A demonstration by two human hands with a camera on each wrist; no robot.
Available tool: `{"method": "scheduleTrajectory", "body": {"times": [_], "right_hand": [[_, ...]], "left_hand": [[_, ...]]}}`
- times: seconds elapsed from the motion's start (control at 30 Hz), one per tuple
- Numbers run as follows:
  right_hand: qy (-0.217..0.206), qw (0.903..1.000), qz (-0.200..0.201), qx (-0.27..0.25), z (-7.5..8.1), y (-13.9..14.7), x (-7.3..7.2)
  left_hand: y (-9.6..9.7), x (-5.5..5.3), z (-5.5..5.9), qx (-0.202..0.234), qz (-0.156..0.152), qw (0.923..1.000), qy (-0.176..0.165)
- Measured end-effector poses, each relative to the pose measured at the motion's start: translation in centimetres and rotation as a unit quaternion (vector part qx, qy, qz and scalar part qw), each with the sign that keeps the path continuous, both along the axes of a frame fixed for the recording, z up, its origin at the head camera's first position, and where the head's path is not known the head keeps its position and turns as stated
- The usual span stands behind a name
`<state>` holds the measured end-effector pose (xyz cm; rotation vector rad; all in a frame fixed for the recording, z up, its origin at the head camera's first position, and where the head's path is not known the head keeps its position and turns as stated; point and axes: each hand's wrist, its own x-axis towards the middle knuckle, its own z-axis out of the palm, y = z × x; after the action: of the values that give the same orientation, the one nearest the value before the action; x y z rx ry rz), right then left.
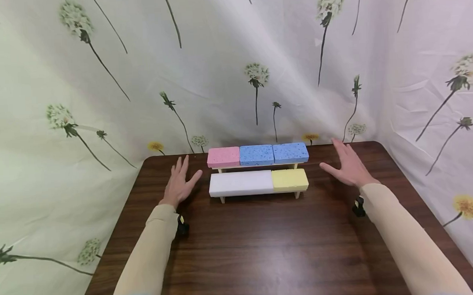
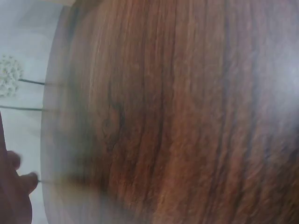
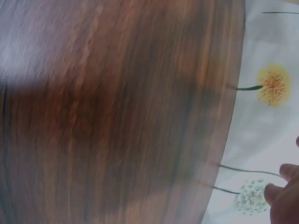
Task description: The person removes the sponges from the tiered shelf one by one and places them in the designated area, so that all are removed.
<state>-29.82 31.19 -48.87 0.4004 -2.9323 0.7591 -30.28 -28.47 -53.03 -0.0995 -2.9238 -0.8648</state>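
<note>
In the head view my left hand [image 1: 179, 183] is spread over the table at the left of a small two-tier stand, fingers straight and holding nothing. My right hand [image 1: 349, 165] is likewise spread at the stand's right side, with a gap between thumb and stand. On the back tier lie a pink sponge [image 1: 223, 157] and two blue sponges, a middle one [image 1: 256, 155] and a right one [image 1: 290, 152]. A white block [image 1: 241, 183] and a yellow sponge [image 1: 289, 180] lie side by side on the front tier. The wrist views catch only parts of the fingers.
The dark wood-grain table [image 1: 260, 243] has rounded far corners. A white curtain printed with dandelions [image 1: 232, 55] rises right behind it and along both sides. Short pale legs [image 1: 222, 199] hold up the front tier.
</note>
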Motion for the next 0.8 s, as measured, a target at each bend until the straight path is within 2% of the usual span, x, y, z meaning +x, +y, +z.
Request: {"method": "scheduleTrajectory", "body": {"times": [0.1,0.3,0.47,0.57,0.8], "right_hand": [[-0.014,0.9996,0.009,-0.024,0.0,-0.3,0.0],[-0.022,0.9981,0.020,-0.055,0.4,-1.3,0.0],[-0.020,0.9964,0.042,-0.070,1.0,-2.5,0.0],[-0.024,0.9959,0.048,-0.073,1.4,-3.3,-0.1],[-0.037,0.9945,0.054,-0.082,2.4,-4.8,-0.1]], "left_hand": [[0.3,0.5,0.2,0.045,-0.002,0.9989,-0.008],[0.8,0.9,0.5,0.113,-0.005,0.9934,0.017],[1.6,1.7,0.8,0.204,-0.017,0.9786,0.018],[2.2,2.1,0.8,0.262,-0.042,0.9641,0.006],[3.4,2.8,0.4,0.386,-0.108,0.9158,-0.033]]}}
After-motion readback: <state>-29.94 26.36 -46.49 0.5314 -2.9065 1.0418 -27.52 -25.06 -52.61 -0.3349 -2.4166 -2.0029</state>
